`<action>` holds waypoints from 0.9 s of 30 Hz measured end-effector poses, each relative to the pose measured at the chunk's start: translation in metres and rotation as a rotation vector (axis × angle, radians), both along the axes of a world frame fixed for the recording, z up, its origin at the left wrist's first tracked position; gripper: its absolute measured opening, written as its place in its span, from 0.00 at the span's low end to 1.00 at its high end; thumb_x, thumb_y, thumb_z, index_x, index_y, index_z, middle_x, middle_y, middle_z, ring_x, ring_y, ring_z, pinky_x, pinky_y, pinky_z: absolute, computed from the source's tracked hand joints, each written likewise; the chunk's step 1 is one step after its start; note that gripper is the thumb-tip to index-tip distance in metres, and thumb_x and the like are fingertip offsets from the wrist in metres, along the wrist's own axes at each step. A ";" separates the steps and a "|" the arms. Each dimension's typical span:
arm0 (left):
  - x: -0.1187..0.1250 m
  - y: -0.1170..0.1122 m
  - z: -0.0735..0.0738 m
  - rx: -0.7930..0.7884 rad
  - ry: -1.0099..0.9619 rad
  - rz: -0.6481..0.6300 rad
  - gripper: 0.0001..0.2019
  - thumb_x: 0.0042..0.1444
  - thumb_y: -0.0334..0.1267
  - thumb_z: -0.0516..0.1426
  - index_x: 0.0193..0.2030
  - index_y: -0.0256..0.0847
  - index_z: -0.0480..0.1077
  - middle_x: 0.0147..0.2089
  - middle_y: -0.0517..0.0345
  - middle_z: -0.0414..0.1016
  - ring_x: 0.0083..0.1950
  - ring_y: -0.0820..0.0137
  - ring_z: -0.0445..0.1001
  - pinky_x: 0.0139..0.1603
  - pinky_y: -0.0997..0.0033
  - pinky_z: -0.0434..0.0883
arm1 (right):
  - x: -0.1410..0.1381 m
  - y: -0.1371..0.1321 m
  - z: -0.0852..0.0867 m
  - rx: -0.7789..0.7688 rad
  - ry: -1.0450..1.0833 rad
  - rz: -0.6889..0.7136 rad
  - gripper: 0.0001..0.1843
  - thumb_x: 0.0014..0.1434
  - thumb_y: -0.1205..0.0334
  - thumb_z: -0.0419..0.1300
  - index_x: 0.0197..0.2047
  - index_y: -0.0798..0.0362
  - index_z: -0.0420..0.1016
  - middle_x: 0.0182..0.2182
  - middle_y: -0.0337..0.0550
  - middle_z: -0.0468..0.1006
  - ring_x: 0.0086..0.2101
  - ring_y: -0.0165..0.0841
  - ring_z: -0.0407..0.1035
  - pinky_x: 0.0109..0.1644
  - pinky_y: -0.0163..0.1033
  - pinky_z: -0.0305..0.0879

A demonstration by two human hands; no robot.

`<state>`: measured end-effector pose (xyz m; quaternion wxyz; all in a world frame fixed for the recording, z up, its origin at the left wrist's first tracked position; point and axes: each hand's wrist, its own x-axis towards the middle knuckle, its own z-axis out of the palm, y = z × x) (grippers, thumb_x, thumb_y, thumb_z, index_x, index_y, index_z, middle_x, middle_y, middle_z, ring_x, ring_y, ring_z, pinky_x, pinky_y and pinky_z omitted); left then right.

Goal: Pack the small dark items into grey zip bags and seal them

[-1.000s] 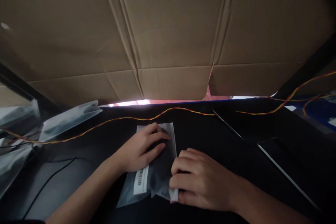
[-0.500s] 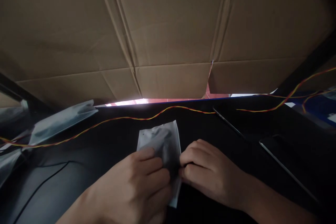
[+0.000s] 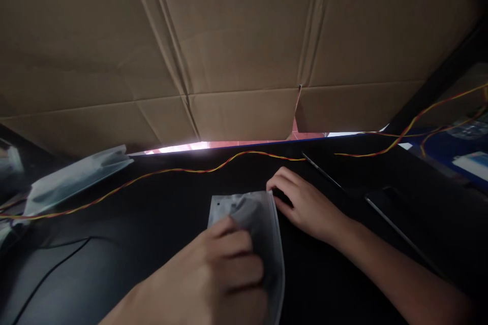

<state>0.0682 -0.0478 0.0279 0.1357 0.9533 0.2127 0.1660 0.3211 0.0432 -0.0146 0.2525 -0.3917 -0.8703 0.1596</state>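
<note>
A translucent plastic pouch (image 3: 265,223) with something dark inside stands over the black table, its edge strip running down the right side. My left hand (image 3: 224,274) is closed on the pouch from the near left and covers its lower part. At the pouch's upper right corner, my right hand (image 3: 297,200) pinches the edge between thumb and fingers. What the pouch holds cannot be made out through the cloudy plastic.
A twisted red and yellow wire (image 3: 179,170) crosses the black table (image 3: 160,218). Two dark, flat, phone-like devices (image 3: 400,223) (image 3: 324,162) lie at the right. Another plastic bag (image 3: 80,175) and a thin black cable (image 3: 57,264) are at left. A cardboard sheet (image 3: 236,35) stands behind.
My right hand has slid up along the pouch's right edge to its top corner. The pouch and my left hand have shifted slightly right and nearer; the view has turned a little.
</note>
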 end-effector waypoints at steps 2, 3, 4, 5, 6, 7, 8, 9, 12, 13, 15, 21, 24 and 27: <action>0.003 0.013 -0.001 -0.016 -0.052 0.112 0.16 0.72 0.51 0.53 0.38 0.44 0.71 0.39 0.55 0.76 0.42 0.60 0.72 0.47 0.50 0.71 | -0.001 -0.004 0.001 -0.093 0.075 -0.067 0.10 0.65 0.74 0.60 0.44 0.48 0.68 0.41 0.39 0.75 0.36 0.32 0.69 0.39 0.39 0.65; 0.003 0.018 -0.005 -0.022 -0.068 0.203 0.17 0.71 0.53 0.53 0.43 0.43 0.73 0.44 0.52 0.77 0.45 0.57 0.73 0.48 0.49 0.71 | -0.002 -0.006 0.002 -0.123 0.084 -0.082 0.09 0.65 0.72 0.61 0.42 0.48 0.67 0.37 0.37 0.74 0.33 0.31 0.67 0.36 0.38 0.63; 0.003 0.023 -0.009 -0.027 -0.072 0.303 0.17 0.71 0.53 0.54 0.48 0.42 0.73 0.50 0.48 0.77 0.48 0.55 0.73 0.49 0.48 0.72 | -0.002 -0.008 0.004 -0.147 0.080 -0.079 0.09 0.66 0.69 0.62 0.38 0.48 0.66 0.34 0.35 0.73 0.31 0.31 0.66 0.35 0.38 0.61; 0.002 0.026 -0.015 -0.031 -0.065 0.399 0.17 0.72 0.51 0.54 0.54 0.42 0.73 0.55 0.46 0.76 0.52 0.53 0.73 0.52 0.46 0.72 | -0.003 -0.011 0.006 -0.167 0.074 -0.059 0.10 0.67 0.66 0.63 0.36 0.48 0.66 0.32 0.35 0.73 0.31 0.31 0.66 0.35 0.39 0.61; 0.001 0.029 -0.020 -0.034 -0.058 0.478 0.17 0.73 0.49 0.54 0.59 0.41 0.71 0.60 0.44 0.75 0.56 0.51 0.73 0.56 0.44 0.73 | -0.004 -0.013 0.008 -0.182 0.072 -0.036 0.10 0.68 0.63 0.64 0.36 0.49 0.68 0.32 0.35 0.73 0.32 0.32 0.67 0.36 0.39 0.62; 0.001 0.030 -0.026 -0.040 -0.054 0.533 0.18 0.75 0.48 0.53 0.63 0.41 0.69 0.64 0.42 0.73 0.61 0.50 0.72 0.60 0.43 0.72 | -0.005 -0.015 0.010 -0.193 0.076 -0.019 0.09 0.69 0.60 0.65 0.37 0.49 0.71 0.32 0.36 0.75 0.33 0.33 0.69 0.37 0.40 0.63; 0.001 0.030 -0.030 -0.048 -0.055 0.558 0.20 0.76 0.47 0.51 0.66 0.40 0.66 0.67 0.41 0.70 0.65 0.50 0.70 0.65 0.42 0.71 | -0.007 -0.018 0.011 -0.200 0.085 -0.008 0.07 0.69 0.58 0.66 0.39 0.49 0.74 0.34 0.38 0.77 0.35 0.35 0.71 0.40 0.41 0.65; 0.001 0.029 -0.034 -0.054 -0.064 0.561 0.21 0.77 0.48 0.50 0.69 0.39 0.64 0.70 0.39 0.68 0.69 0.50 0.68 0.69 0.41 0.70 | -0.010 -0.020 0.011 -0.203 0.100 0.002 0.06 0.69 0.57 0.66 0.44 0.49 0.76 0.38 0.40 0.79 0.39 0.37 0.73 0.43 0.43 0.68; 0.003 0.024 -0.038 -0.050 -0.061 0.520 0.28 0.79 0.50 0.46 0.78 0.38 0.53 0.79 0.38 0.59 0.81 0.50 0.58 0.78 0.40 0.63 | -0.019 -0.029 0.009 -0.223 0.153 0.076 0.11 0.68 0.58 0.66 0.52 0.49 0.79 0.49 0.48 0.82 0.50 0.44 0.75 0.57 0.51 0.71; 0.003 0.023 -0.038 -0.055 -0.039 0.497 0.30 0.79 0.52 0.45 0.81 0.39 0.49 0.82 0.38 0.54 0.83 0.49 0.53 0.79 0.39 0.62 | -0.022 -0.031 0.008 -0.260 0.186 0.109 0.10 0.68 0.59 0.66 0.52 0.49 0.80 0.50 0.48 0.83 0.51 0.44 0.76 0.58 0.51 0.71; 0.000 0.022 -0.038 -0.082 0.028 0.467 0.36 0.78 0.56 0.47 0.84 0.43 0.41 0.85 0.40 0.46 0.85 0.47 0.47 0.80 0.36 0.61 | -0.025 -0.033 0.006 -0.391 0.264 0.128 0.07 0.67 0.63 0.65 0.48 0.49 0.82 0.43 0.45 0.84 0.44 0.40 0.78 0.50 0.46 0.74; -0.041 0.041 -0.035 -0.179 0.238 0.580 0.41 0.73 0.64 0.53 0.85 0.56 0.42 0.86 0.45 0.43 0.85 0.42 0.45 0.77 0.28 0.59 | -0.006 -0.007 0.007 -0.522 0.444 -0.076 0.03 0.64 0.62 0.61 0.39 0.50 0.77 0.32 0.38 0.79 0.33 0.34 0.73 0.35 0.38 0.68; -0.069 0.051 -0.028 -0.184 0.327 0.622 0.39 0.67 0.66 0.58 0.80 0.54 0.59 0.84 0.42 0.53 0.82 0.40 0.56 0.75 0.33 0.64 | 0.013 0.008 0.007 -0.391 0.305 -0.214 0.07 0.65 0.62 0.57 0.37 0.49 0.76 0.32 0.40 0.79 0.33 0.36 0.74 0.37 0.41 0.70; -0.088 0.057 -0.018 -0.099 0.323 0.713 0.28 0.68 0.66 0.56 0.60 0.48 0.79 0.69 0.44 0.76 0.69 0.46 0.75 0.69 0.42 0.71 | 0.024 0.014 0.007 -0.184 0.148 -0.371 0.06 0.60 0.63 0.60 0.42 0.49 0.76 0.41 0.47 0.78 0.43 0.45 0.74 0.48 0.52 0.73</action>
